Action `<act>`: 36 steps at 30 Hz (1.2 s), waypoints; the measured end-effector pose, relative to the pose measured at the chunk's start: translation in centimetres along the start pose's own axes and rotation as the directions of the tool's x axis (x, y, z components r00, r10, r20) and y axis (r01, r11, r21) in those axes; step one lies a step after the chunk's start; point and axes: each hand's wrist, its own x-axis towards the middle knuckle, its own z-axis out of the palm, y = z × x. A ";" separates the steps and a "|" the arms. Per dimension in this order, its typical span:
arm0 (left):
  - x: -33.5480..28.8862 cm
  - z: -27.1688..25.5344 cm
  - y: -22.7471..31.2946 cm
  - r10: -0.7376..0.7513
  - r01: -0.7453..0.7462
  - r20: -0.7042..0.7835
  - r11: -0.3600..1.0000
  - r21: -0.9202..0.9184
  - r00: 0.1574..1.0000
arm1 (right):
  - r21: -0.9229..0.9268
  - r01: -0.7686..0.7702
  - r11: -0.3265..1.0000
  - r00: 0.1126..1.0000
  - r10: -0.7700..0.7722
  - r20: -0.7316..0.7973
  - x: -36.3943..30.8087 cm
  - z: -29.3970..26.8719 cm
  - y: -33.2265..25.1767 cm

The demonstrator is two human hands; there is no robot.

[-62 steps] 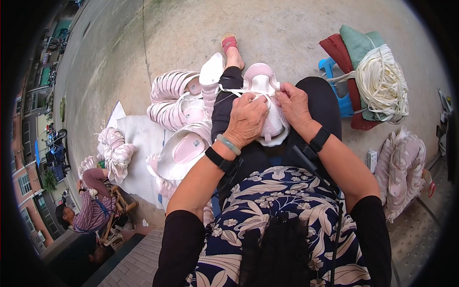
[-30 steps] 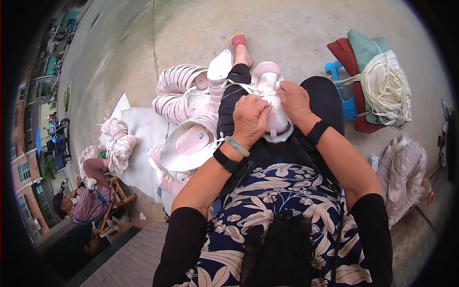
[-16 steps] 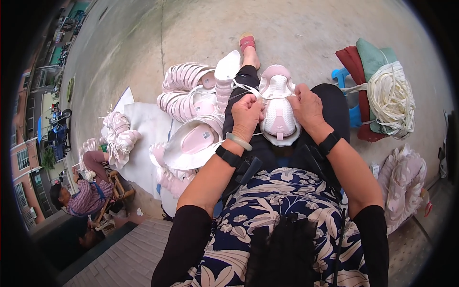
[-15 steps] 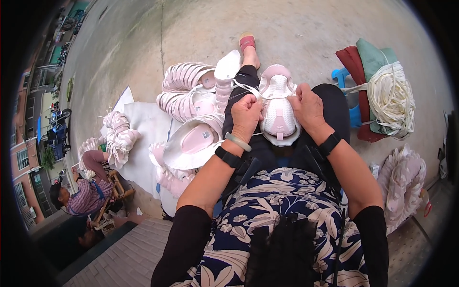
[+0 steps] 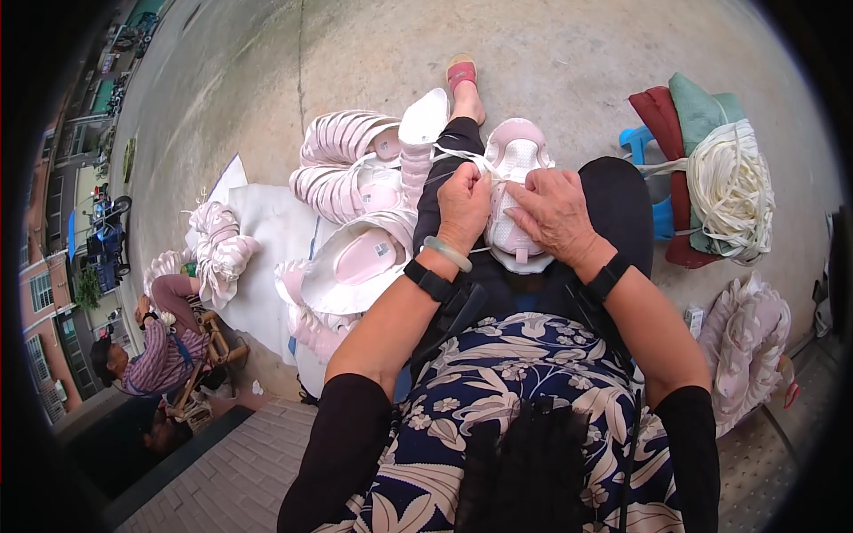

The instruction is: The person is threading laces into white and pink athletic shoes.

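A pink and white shoe upper [image 5: 517,153] lies across my lap between my thighs, its mesh toe part turned toward me. White lace [image 5: 466,155] runs over its middle from the left. My left hand [image 5: 464,206] is closed at the upper's left edge, pinching the lace. Over the right side and middle of the upper lies my right hand [image 5: 555,213], its thumb and fingers apart, touching the mesh. My right hand covers part of the lacing, so where the lace ends there is hidden.
Nested rows of pink and white uppers [image 5: 333,191] sit left of my leg. A blue stool [image 5: 636,142] at right bears folded cloths and a bundle of white laces [image 5: 730,182]. More bundled uppers [image 5: 746,346] are at lower right. Another person [image 5: 169,351] sits at far left.
My right hand has moved left across the upper, and its fingers have spread from a closed grip. The left hand stays near its place. The person at far left has raised their hands.
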 end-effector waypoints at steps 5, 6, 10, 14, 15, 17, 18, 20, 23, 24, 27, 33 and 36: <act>0.4 0.2 0.1 0.117 -0.114 -0.003 0.975 0.189 0.993 | -0.014 -0.023 1.000 1.000 0.023 -0.018 -0.1 0.2 0.1; 0.4 0.2 0.3 0.153 -0.151 0.005 0.964 0.218 0.988 | -0.009 -0.032 0.999 0.999 0.032 -0.014 -0.2 0.3 0.2; 0.6 0.1 1.1 0.216 -0.220 0.051 0.919 0.327 0.975 | 0.013 -0.060 0.998 0.997 0.061 -0.039 -0.3 0.6 0.4; 0.6 0.1 1.8 0.222 -0.234 0.076 0.911 0.338 0.972 | 0.042 -0.097 0.994 0.995 0.098 -0.014 -0.4 0.8 0.6; 0.6 0.1 2.0 0.236 -0.253 0.091 0.903 0.348 0.967 | 0.045 -0.101 0.994 0.995 0.102 -0.018 -0.4 0.9 0.6; 0.6 0.1 2.4 0.249 -0.272 0.108 0.894 0.356 0.962 | 0.046 -0.109 0.993 0.994 0.109 -0.020 -0.4 0.9 0.6; 0.7 0.1 2.5 0.251 -0.283 0.133 0.875 0.392 0.959 | 0.047 -0.115 0.992 0.993 0.116 -0.021 -0.5 0.9 0.6; 1.0 0.1 2.5 0.250 -0.295 0.159 0.855 0.427 0.955 | 0.049 -0.119 0.992 0.993 0.120 -0.017 -0.4 0.8 0.6; 2.0 -0.1 2.3 0.295 -0.380 0.244 0.783 0.493 0.924 | 0.058 -0.120 0.991 0.992 0.121 -0.022 -0.3 0.9 0.4; 2.6 -0.2 2.2 0.257 -0.379 0.301 0.789 0.483 0.918 | 0.064 -0.116 0.991 0.992 0.119 -0.032 -0.3 1.0 0.3; 3.3 -0.1 2.3 0.160 -0.324 0.361 0.828 0.458 0.919 | 0.056 -0.144 0.988 0.989 0.145 -0.026 -0.3 1.1 0.4; 0.0 0.2 3.4 0.357 -0.461 0.293 0.638 0.617 0.887 | 0.086 -0.153 0.984 0.986 0.157 -0.046 -0.7 1.3 0.6; 0.0 -1.2 3.7 0.299 -0.470 0.377 0.698 0.540 0.877 | 0.108 -0.143 0.984 0.987 0.149 -0.055 -0.6 1.2 0.7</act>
